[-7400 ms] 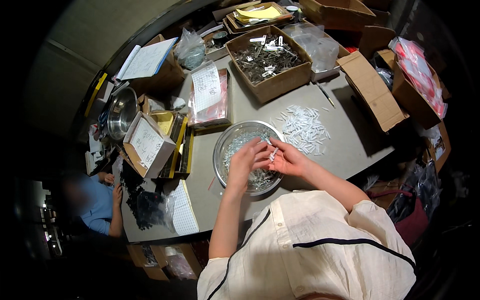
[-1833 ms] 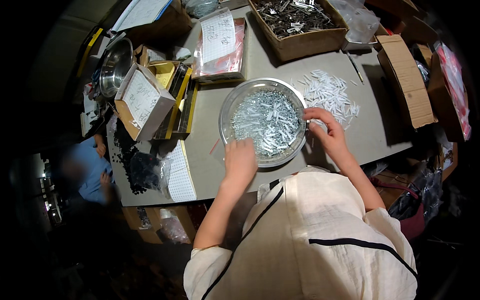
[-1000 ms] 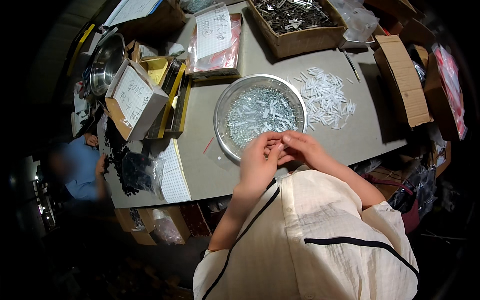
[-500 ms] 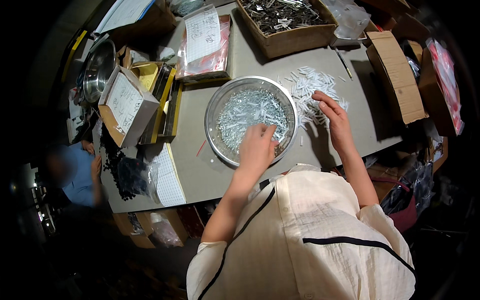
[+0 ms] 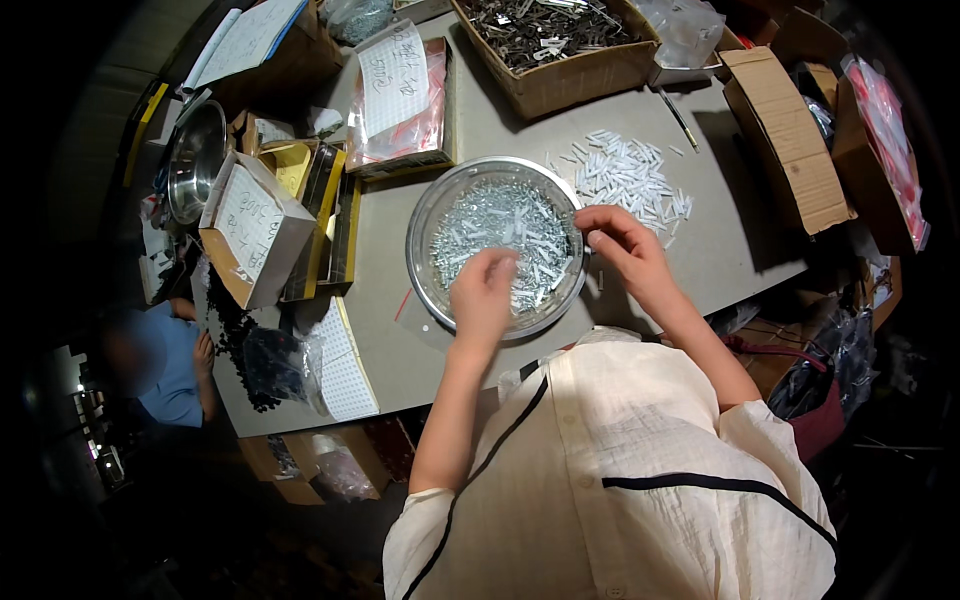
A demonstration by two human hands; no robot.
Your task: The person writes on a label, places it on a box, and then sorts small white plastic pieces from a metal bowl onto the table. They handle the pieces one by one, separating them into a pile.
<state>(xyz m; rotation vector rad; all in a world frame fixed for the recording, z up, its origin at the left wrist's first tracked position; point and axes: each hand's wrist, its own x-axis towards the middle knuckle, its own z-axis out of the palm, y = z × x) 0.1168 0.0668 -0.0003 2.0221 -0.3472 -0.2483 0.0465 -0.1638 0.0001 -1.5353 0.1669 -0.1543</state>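
Observation:
A round metal bowl (image 5: 416, 262) in front of me holds many small silvery metal pieces (image 5: 475, 212), with slim white plastic pieces (image 5: 540, 258) lying among them. Over the bowl's near left part is my left hand (image 5: 482, 295), its fingers drawn together; whatever they pinch is too small to make out. My right hand (image 5: 632, 258) hovers by the bowl's right rim, thumb and forefinger apart, and I see nothing between them. Just beyond it, a loose pile of the same white plastic pieces (image 5: 630, 175) lies on the grey table (image 5: 385, 230).
Behind the bowl stand a cardboard box of dark metal parts (image 5: 550, 85) and a box of plastic bags (image 5: 400, 140). Open cartons (image 5: 785, 140) line the right side. At left are a white box (image 5: 255, 235), black small parts (image 5: 235, 345) and a person in blue (image 5: 170, 365).
My right hand has come left and nearer, from the white pile to the bowl's rim. My left hand has shifted slightly left inside the bowl. The view has shifted a little.

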